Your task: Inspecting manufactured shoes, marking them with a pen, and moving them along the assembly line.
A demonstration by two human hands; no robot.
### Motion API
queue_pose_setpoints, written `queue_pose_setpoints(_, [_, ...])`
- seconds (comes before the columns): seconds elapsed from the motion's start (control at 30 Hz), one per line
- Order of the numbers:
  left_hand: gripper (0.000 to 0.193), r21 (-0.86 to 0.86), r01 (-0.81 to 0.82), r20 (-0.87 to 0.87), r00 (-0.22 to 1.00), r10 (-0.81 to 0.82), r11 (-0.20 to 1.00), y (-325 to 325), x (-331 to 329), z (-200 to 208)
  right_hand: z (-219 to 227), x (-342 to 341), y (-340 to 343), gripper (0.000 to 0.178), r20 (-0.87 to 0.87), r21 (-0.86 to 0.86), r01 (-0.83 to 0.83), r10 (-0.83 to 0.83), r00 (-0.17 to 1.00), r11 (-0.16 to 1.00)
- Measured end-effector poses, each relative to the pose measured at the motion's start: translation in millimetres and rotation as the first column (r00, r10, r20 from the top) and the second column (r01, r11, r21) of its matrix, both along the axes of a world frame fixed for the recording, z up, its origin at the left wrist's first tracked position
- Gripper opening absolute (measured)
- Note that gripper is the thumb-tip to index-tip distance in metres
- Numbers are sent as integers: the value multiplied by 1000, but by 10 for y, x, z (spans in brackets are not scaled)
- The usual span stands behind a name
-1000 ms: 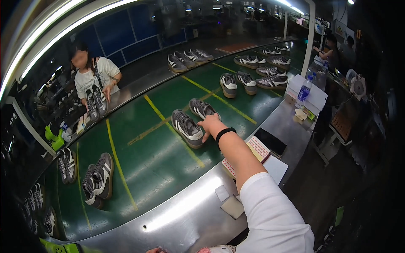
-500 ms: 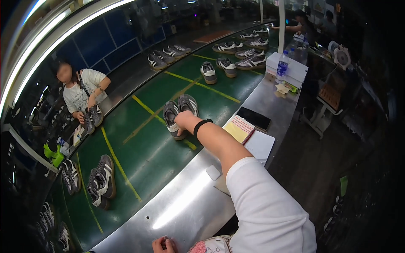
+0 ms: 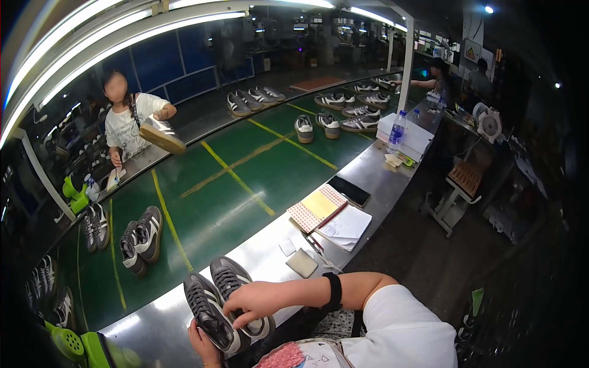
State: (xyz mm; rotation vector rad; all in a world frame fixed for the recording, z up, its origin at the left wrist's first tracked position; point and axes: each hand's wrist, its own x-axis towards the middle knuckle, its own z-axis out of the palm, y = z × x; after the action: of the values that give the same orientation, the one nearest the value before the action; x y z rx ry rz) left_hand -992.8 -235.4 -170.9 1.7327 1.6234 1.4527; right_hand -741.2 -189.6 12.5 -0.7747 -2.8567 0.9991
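Observation:
Close in front of me, over the near metal edge, is a pair of grey sneakers with white stripes: a left sneaker [image 3: 207,305] and a right sneaker [image 3: 230,276], side by side, toes pointing away. My right hand [image 3: 257,300] reaches across from the right, its fingers closed at the ankle openings where the two shoes meet. My left hand [image 3: 204,345] is closed around the outer side of the left sneaker near its heel; part of that hand is hidden behind the shoe.
A green conveyor belt [image 3: 227,211] with yellow lines carries several more sneakers. On the metal ledge lie an open notebook [image 3: 346,227], a phone [image 3: 348,191] and a bottle [image 3: 397,130]. Across the belt, a person holds a sneaker [image 3: 162,135]. Green fan-like devices [image 3: 66,342] stand at lower left.
My right hand has brought the pair of sneakers from the belt toward me, and my left hand has taken hold of one. The person opposite now lifts a single sneaker. The view has shifted.

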Motion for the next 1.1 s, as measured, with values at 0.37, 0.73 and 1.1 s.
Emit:
queue_pose_setpoints(0.37, [79, -466, 127, 69, 992, -107, 876, -166, 63, 425, -1033, 218, -302, 87, -189, -391, 580, -679, 709, 715])
queue_pose_setpoints(0.73, [48, -298, 441, 891, 447, 81, 846, -292, -36, 567, -1065, 136, -369, 65, -200, -966, 95, -927, 316, 241])
queue_pose_setpoints(1.1, [46, 34, 651, 971, -202, 130, 758, -445, 245, 734, -932, 17, -581, 54, -188, -954, -280, -941, 280, 108])
